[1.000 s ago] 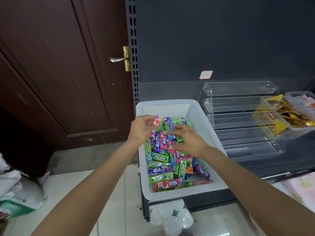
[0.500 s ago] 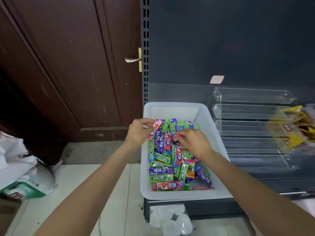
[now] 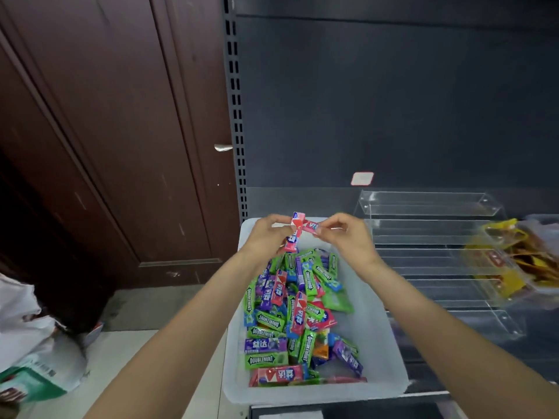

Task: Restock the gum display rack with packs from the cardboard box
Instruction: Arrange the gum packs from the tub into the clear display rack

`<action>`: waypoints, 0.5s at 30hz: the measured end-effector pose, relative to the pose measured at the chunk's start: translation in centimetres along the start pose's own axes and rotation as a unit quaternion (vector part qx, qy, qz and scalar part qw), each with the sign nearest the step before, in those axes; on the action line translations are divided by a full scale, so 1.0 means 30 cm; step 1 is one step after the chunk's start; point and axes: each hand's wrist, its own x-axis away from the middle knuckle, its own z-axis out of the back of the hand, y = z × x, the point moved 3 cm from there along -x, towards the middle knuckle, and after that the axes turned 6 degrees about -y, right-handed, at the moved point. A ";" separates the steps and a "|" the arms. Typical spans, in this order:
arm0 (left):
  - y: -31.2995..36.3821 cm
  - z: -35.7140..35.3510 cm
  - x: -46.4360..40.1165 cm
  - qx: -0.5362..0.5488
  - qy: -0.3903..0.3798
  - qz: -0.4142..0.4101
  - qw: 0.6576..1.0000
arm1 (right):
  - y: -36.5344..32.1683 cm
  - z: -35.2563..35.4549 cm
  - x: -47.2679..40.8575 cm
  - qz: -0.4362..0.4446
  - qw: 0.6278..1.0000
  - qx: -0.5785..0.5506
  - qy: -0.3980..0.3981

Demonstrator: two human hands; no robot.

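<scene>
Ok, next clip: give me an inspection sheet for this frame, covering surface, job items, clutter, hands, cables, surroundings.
Surface: dark shelf carrying the bin and rack.
Job's things: white plastic bin, not cardboard, holding mixed gum packs; clear tiered rack beside it, tiers seen bare.
Clutter: yellow packets in a clear container at the right; white bags on the floor.
Hands: left hand grips red packs; right hand pinches another red pack; both above the bin.
Cables: nothing seen.
Surroundings: brown door with metal handle; dark back panel with a price label.
</scene>
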 end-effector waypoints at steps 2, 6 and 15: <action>0.036 -0.051 -0.024 0.019 0.013 -0.021 0.999 | 0.008 0.047 -0.036 0.007 1.000 0.005 -0.009; 0.097 -0.176 -0.076 0.017 0.014 -0.069 0.997 | 0.036 0.161 -0.100 -0.001 0.998 -0.016 -0.061; 0.056 -0.389 -0.114 0.004 0.058 -0.021 0.998 | 0.141 0.312 -0.176 -0.012 0.986 -0.008 -0.169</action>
